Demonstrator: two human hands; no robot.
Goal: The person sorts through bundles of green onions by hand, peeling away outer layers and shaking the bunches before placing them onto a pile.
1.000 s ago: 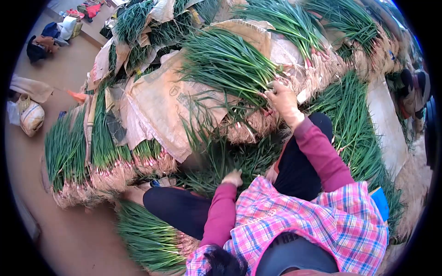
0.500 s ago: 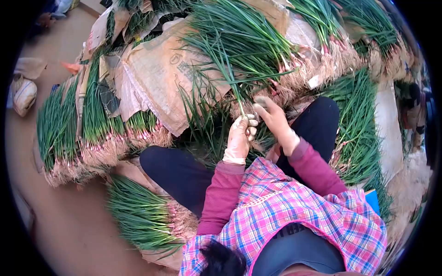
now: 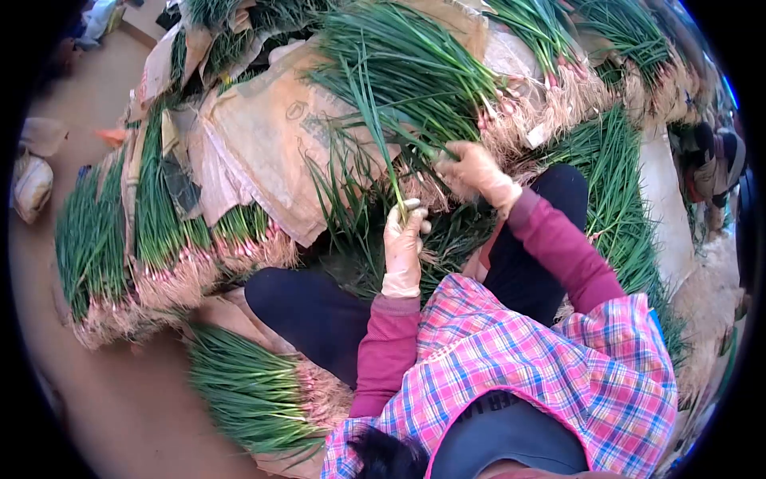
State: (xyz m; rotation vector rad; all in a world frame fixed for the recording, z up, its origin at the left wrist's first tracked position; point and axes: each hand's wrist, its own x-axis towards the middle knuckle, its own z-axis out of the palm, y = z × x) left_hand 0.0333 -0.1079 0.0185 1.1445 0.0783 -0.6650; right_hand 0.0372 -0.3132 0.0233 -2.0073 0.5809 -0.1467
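My left hand (image 3: 405, 239), in a pale thin glove, is closed round the lower part of a spring onion (image 3: 380, 132). Its long green leaves point up and away toward the sacking. My right hand (image 3: 477, 174), gloved too and slightly blurred, has its fingers drawn together beside the leaves at the near edge of a large spring onion pile (image 3: 407, 68). What it pinches is hard to make out. Pink bulbs and shaggy roots (image 3: 511, 120) stick out from the pile's right end. Between my knees lie loose dark green leaves (image 3: 359, 239).
Tan sacking (image 3: 267, 132) covers part of the heap ahead. Bundled spring onions (image 3: 163, 211) stand in rows at left, and another bundle (image 3: 247, 391) lies by my left knee. More spring onions (image 3: 610, 191) spread along the right, beside a pale sheet (image 3: 664, 207).
My right hand has moved up and away from my left hand, to the pile's edge. My left hand has shifted slightly left, still holding the spring onion.
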